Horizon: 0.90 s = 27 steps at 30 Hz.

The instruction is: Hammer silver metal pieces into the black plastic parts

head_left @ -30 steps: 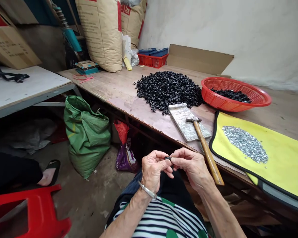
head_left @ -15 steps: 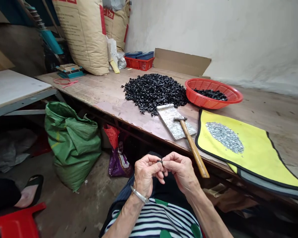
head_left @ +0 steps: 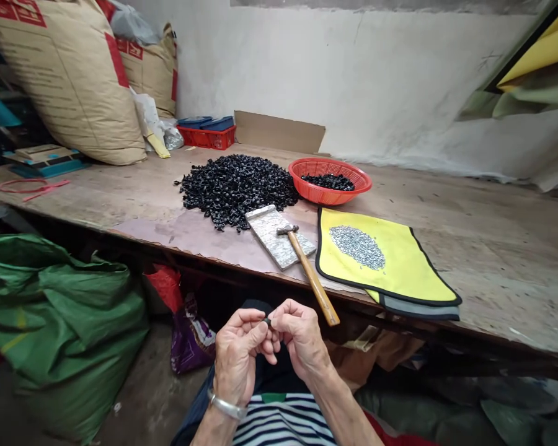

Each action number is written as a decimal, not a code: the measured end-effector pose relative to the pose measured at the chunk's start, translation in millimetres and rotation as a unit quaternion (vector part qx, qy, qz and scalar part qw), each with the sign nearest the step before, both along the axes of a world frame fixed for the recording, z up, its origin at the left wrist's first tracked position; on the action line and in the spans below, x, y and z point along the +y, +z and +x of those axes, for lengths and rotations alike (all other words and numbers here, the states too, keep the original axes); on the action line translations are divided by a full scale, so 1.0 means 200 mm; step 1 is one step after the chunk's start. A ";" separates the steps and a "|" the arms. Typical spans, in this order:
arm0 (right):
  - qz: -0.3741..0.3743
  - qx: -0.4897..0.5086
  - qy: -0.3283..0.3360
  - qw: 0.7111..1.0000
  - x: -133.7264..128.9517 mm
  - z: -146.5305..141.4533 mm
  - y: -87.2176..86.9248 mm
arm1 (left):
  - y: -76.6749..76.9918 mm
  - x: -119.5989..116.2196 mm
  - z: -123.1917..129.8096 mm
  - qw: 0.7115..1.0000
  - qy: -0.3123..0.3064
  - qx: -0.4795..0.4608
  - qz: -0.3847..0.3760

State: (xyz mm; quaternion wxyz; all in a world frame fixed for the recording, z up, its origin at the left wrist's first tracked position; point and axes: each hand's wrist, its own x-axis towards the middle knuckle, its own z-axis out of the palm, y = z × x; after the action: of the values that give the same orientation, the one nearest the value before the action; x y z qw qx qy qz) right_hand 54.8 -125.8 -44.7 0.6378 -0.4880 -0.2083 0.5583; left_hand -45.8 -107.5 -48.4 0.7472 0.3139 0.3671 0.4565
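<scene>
Black and tiny, the small black piece (head_left: 267,321) is pinched between the fingertips of my left hand (head_left: 237,352) and right hand (head_left: 300,339). A wooden-handled hammer (head_left: 310,279) lies beyond them on the bench (head_left: 469,260).

We catalogue this place as a small hand-work workshop with a plain, unfinished finish: a rough whitewashed wall (head_left: 353,74) across the top of the frame and a bare concrete floor (head_left: 144,396) at lower centre. We record a long, worn wooden workbench (head_left: 446,248) across the middle, bearing a heap of small black parts (head_left: 237,189), a red plastic basket (head_left: 328,183), a stone slab (head_left: 279,235), a wooden-handled hammer (head_left: 310,272) and a yellow mat (head_left: 390,260) spread with small metal bits (head_left: 357,246). We also list stacked kraft-paper sacks (head_left: 60,80) at upper left and a bulging green woven sack (head_left: 51,316) at lower left.
</scene>
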 end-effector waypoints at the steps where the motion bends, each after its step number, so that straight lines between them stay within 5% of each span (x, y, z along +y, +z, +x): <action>1: 0.000 0.005 -0.003 1.000 0.00 0.00 0.00 | 0.00 0.00 0.00 1.000 -0.001 -0.003 0.001; 13: 0.001 -0.036 -0.037 0.999 -0.01 0.00 0.00 | -0.01 -0.01 0.02 1.000 0.019 -0.011 -0.003; 21: 0.005 -0.133 0.009 0.991 0.05 0.08 0.14 | 0.07 0.11 0.07 0.998 0.010 -0.061 -0.021; 25: -0.023 -0.278 0.021 0.960 0.12 0.23 0.24 | 0.12 0.21 0.10 0.998 0.024 -0.057 -0.020; 27: -0.046 -0.425 -0.012 0.904 0.16 0.32 0.27 | 0.14 0.26 0.12 0.998 0.030 -0.052 -0.016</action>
State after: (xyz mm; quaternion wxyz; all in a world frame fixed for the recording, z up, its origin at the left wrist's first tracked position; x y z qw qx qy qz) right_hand 118.4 -93.7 8.4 0.4725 -0.7102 -0.4275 0.2994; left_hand -22.5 -55.1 -20.3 0.7559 0.2666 0.3446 0.4887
